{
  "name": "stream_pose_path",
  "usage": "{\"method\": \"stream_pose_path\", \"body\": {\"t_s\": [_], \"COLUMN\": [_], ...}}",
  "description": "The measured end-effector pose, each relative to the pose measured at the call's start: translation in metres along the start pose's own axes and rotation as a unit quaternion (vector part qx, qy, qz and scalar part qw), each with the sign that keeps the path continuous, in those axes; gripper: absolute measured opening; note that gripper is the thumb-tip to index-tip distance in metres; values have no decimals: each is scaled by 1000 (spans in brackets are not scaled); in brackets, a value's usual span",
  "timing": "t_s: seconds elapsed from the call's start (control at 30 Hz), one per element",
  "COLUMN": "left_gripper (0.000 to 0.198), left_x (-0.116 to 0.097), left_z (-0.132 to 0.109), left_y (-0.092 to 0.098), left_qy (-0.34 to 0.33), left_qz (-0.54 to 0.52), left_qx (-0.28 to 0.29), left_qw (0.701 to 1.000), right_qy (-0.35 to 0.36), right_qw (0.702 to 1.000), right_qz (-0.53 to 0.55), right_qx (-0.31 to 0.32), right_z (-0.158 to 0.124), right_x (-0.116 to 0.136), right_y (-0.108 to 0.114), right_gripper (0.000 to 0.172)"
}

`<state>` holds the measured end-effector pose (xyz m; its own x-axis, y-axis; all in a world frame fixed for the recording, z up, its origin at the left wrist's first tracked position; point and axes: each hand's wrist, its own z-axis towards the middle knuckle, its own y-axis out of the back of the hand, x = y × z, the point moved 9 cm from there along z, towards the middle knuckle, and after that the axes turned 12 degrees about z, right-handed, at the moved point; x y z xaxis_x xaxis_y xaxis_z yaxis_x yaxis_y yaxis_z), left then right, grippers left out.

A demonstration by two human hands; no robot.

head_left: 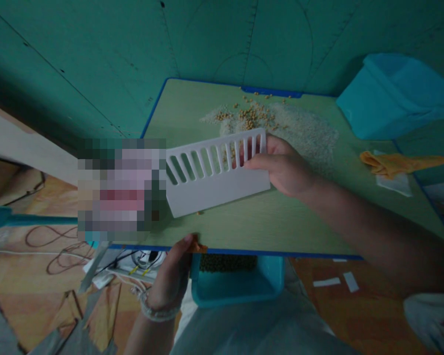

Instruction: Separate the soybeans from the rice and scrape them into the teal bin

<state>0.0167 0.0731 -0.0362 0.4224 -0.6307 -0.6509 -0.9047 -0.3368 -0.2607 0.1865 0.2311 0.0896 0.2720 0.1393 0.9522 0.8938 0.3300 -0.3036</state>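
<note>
The left hand (170, 276), a beaded bracelet (161, 311) at its wrist, was curled at the near blue edge of a green board (281, 222), touching an orange scrap (197, 245); whether it gripped anything could not be determined. Below that edge stood a teal tray (237, 291) holding dark green beans (227, 263). The right hand (286, 165) was clamped on a white slotted plastic comb (218, 172), thumb across its face. The comb lay angled on the board, one end hidden by a pixelated patch (122, 190). Beyond it lay spread rice (303, 133) and yellow soybeans (251, 118). A crumpled orange cloth (403, 164) and a blue bag (395, 96) lay farther right.
</note>
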Motion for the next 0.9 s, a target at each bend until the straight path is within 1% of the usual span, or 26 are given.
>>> {"method": "stream_pose_path", "body": {"t_s": [0.1, 0.17, 0.23, 0.33, 0.4, 0.47, 0.5, 0.6, 0.73, 0.83, 0.9], "left_gripper": [28, 23, 15, 14, 13, 13, 13, 13, 15, 22, 23], "left_x": [-1, -4, -7, -7, -7, -9, -9, -6, -7, -4, -3], "left_z": [-1, -2, -2, -2, -1, -1, -1, -1, -2, -3, -3], "left_y": [1, -1, -4, -6, -5, -4, -4, -10, -9, -11, -12], "left_qy": [-5, -21, -40, -40, -42, -59, -63, -45, -55, -36, -35], "left_qz": [-1, 2, 4, 10, 10, 4, 1, -5, -12, 0, 3], "left_qx": [-5, 2, 12, 24, 19, 11, 16, 52, 53, 73, 73], "left_qw": [1000, 1000, 999, 999, 999, 998, 998, 998, 997, 997, 997], "right_qy": [-10, -11, -15, -24, -25, -30, -35, -58, -73, -74, -73], "right_qw": [1000, 999, 1000, 1000, 1000, 999, 999, 998, 997, 997, 997], "right_qz": [1, -3, -10, -14, -12, -8, -3, 8, 23, 26, 17], "right_qx": [29, 32, 26, 8, -5, -13, -16, -10, -2, -2, -9], "right_z": [9, 12, 13, 11, 9, 6, 4, 0, -5, -10, -14], "right_x": [1, 2, 1, -1, -1, -1, -1, -4, -6, -7, -8], "right_y": [-7, -6, -2, 5, 10, 13, 14, 14, 15, 18, 21], "right_gripper": [11, 10, 9, 9, 10, 11, 11, 10, 10, 12, 13]}}
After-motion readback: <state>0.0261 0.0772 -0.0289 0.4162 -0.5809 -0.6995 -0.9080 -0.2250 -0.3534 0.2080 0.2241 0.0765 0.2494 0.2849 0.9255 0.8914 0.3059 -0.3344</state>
